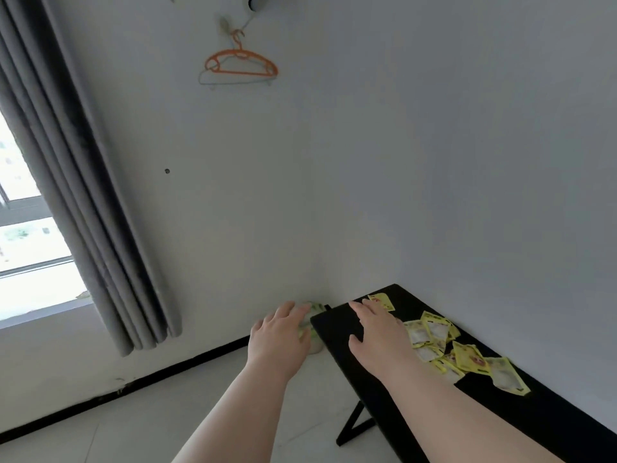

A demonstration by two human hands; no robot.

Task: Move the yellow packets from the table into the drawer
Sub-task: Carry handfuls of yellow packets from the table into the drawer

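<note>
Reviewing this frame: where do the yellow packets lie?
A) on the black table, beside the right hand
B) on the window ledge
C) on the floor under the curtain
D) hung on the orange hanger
A: the yellow packets lie scattered on the black table, just to the right of the right hand, which is stretched out flat over the tabletop.

I see an orange hanger (241, 63) hooked high on the white wall (434, 145), a grey curtain (83, 195) beside the bright window (23, 248), and pale floor tiles (133, 422).
</note>
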